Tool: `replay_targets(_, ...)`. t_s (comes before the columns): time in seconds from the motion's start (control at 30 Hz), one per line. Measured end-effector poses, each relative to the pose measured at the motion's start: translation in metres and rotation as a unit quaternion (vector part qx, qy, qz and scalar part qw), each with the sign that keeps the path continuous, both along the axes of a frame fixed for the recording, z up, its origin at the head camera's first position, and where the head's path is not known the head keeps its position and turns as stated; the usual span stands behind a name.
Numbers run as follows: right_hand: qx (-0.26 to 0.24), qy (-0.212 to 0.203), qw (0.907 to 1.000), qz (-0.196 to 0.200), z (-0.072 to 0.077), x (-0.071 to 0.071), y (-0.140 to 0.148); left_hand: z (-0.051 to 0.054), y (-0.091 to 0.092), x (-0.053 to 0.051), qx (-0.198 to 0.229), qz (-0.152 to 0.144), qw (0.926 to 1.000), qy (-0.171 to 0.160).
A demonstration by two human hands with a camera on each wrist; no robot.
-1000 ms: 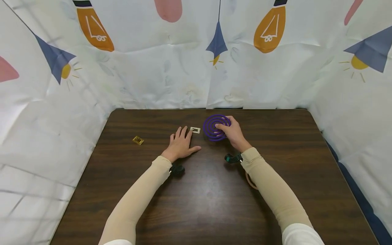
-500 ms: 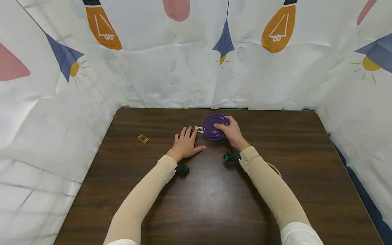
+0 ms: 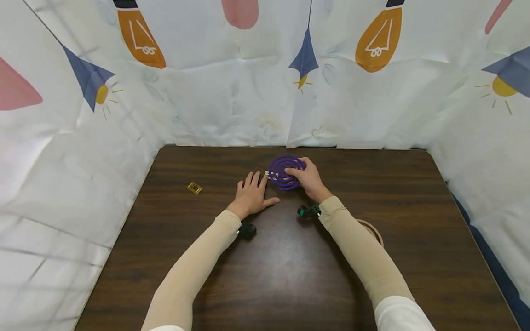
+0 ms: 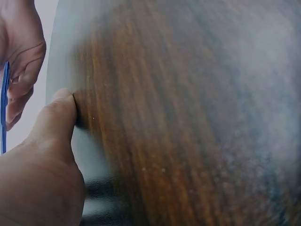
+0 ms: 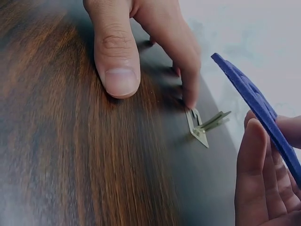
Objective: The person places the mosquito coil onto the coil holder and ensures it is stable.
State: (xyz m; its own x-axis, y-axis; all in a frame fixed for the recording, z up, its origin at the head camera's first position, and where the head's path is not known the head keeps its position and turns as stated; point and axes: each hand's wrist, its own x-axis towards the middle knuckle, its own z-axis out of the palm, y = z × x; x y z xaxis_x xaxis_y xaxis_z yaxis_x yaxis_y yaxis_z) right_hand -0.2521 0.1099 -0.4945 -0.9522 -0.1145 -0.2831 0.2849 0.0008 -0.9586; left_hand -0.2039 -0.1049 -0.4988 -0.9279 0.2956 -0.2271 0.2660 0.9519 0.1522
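A purple mosquito coil (image 5: 257, 104) is pinched between the thumb and fingers of my right hand (image 3: 309, 181), held tilted up off the table. Below and beside it lies a small pale metal coil stand (image 5: 212, 121), its narrow tongue bent upward. In the head view the coil partly covers this stand. A gap shows between coil and tongue in the right wrist view. My left hand (image 3: 250, 196) lies flat with fingers spread, the index fingertip touching the stand's edge. The left wrist view catches only the coil's edge (image 4: 4, 108) and not the stand.
A small shiny gold piece (image 3: 194, 187) lies on the dark wooden table (image 3: 281, 276), left of my left hand. Behind my right forearm, a beige ring-shaped thing (image 3: 376, 232) is partly hidden. White printed cloth (image 3: 232, 101) hangs beyond the table's back edge.
My right hand has brought the coil slightly left, over the stand, which is now mostly covered in the head view. The left hand keeps its place at the stand; the head view shifted a little.
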Motion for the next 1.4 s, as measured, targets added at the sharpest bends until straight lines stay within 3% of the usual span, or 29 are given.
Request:
replay_targets(0.53,-0.039,-0.024,0.999,-0.003,-0.01,-0.007,-0.019,-0.005,0.0,0.001,-0.005,0.002,1.0,0.008)
replay_targets(1.4,-0.004,-0.052,0.9986,0.008,-0.013,-0.009,-0.027,-0.002,0.0,0.003,-0.007,0.005,0.9999,-0.013)
